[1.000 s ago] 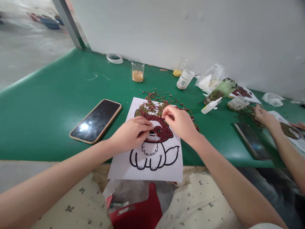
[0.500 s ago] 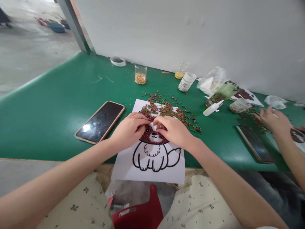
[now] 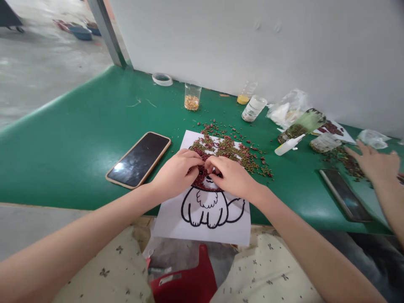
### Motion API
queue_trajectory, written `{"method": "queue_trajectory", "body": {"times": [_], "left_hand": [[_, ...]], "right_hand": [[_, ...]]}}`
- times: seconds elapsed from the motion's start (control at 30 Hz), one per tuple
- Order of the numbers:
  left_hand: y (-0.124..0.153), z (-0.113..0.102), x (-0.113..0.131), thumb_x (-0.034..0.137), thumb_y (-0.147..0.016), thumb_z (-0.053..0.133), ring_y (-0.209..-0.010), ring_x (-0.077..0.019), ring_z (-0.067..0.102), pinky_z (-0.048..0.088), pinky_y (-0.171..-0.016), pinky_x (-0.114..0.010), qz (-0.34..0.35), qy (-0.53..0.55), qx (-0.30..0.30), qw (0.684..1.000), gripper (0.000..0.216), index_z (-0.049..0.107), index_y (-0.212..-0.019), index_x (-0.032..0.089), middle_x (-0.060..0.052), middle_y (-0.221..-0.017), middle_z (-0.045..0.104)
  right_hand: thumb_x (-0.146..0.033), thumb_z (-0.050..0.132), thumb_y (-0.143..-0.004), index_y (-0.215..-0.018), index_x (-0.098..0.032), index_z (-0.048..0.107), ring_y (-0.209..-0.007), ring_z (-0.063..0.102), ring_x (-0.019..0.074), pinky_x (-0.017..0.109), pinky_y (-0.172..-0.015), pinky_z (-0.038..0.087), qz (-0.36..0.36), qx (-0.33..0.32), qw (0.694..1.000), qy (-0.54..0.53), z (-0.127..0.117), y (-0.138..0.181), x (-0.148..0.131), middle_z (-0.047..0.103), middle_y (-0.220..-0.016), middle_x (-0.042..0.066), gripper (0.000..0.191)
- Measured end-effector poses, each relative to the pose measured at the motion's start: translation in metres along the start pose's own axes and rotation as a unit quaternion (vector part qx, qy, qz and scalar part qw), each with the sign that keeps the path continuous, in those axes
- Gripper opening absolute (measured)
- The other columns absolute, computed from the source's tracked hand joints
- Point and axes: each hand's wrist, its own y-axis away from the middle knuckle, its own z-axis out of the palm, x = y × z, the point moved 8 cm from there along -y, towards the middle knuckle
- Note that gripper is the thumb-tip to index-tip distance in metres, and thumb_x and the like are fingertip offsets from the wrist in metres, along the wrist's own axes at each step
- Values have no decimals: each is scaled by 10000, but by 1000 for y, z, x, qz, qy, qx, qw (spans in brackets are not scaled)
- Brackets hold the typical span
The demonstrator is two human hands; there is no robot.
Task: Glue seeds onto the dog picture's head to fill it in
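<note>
A white paper sheet [image 3: 170,225] lies on the green table with its lower part past the front edge. It carries a black-outlined cartoon animal [image 3: 206,210], whose head is covered in dark red and green beans. Both my hands meet over that head. My left hand [image 3: 179,173] has its fingers bent and thumb drawn in at the head's left side. My right hand [image 3: 232,176] pinches at the middle of the face, fingertips close to the left ones. Anything between the fingers is too small or hidden. Loose green and red beans [image 3: 255,162] spread around the sheet's top.
To the left lies a phone [image 3: 139,160]. Behind stand a cup of corn kernels [image 3: 192,101], a tape roll [image 3: 162,79] and a white-labelled jar [image 3: 254,108]. A glue bottle [image 3: 288,145] lies right, before another phone [image 3: 344,195] and a co-worker's hand [image 3: 377,162].
The whole view has shifted slightly, so things sit further right. My right fingertips have moved a little left and down over the face. The co-worker's fingers have spread over their bean pile.
</note>
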Motion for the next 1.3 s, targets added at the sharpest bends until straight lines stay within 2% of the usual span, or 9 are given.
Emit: {"method": "queue_trajectory", "body": {"times": [0.43,0.67,1.07,1.3], "left_hand": [[0,4,-1,73,-808,383,-975,-207,521,431,-907,-374,-9,-3,-17,1000,306,666,-881,161,-61,-965,634],[1,5,-2,77,-803,391,-987,-205,518,432,-919,-373,-8,-6,-19,1000,326,673,-943,159,-58,-1000,636],[5,20,15,70,-777,394,-1057,-222,464,395,-965,-401,53,-57,-103,992,409,668,-1054,195,-70,-1077,590],[6,22,12,68,-786,380,-1053,-213,463,396,-960,-390,54,-60,-105,991,423,659,-1073,206,-65,-1104,583]], "right_hand": [[-63,449,-773,-876,-193,501,-816,511,145,254,-684,356,-16,3,1000,26,2,-1,-3,590,-861,27,173],[-102,460,-799,-911,-209,509,-797,516,141,246,-649,346,12,22,999,21,-11,1,7,592,-872,22,162],[-98,455,-786,-892,-209,513,-781,511,139,245,-636,331,20,46,998,29,-15,1,10,593,-862,18,164],[-91,456,-786,-875,-207,506,-785,511,135,241,-639,336,16,51,998,25,-17,2,10,585,-837,13,155]]}}
